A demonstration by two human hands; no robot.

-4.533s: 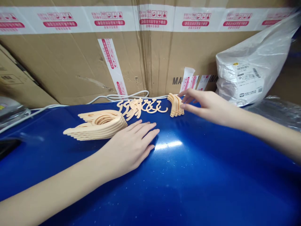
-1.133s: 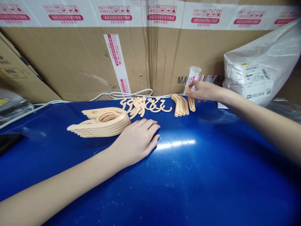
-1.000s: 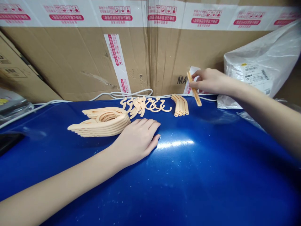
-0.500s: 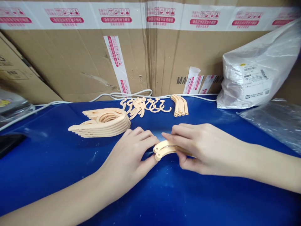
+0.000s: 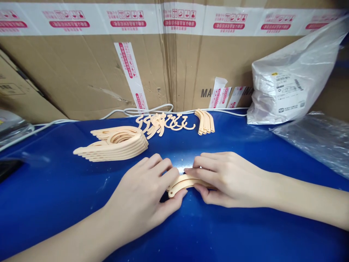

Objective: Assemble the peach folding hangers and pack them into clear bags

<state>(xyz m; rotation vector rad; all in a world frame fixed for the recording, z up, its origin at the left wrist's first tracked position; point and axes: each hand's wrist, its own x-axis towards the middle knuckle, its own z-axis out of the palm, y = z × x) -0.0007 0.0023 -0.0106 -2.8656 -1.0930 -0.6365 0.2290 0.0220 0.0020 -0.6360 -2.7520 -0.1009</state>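
Both hands meet over the blue table [image 5: 234,233] on two curved peach plastic arm pieces [image 5: 180,183]. My left hand [image 5: 144,196] pinches their left end between thumb and fingers. My right hand [image 5: 226,178] covers and grips their right end. Farther back lie a stack of peach hanger bodies [image 5: 114,143], a cluster of peach hooks [image 5: 163,123] and a small row of curved arm pieces [image 5: 205,122].
Taped cardboard boxes [image 5: 81,72] wall off the back edge, with white cables [image 5: 147,110] along their base. A white plastic parcel bag [image 5: 289,87] sits at the back right, clear wrap [image 5: 319,140] beside it. A dark object [image 5: 8,167] lies at the far left.
My right hand took curved pieces from beside the back row and brought them to the table's middle. My left hand slid off the table onto their left end; both hands have drawn slightly nearer.
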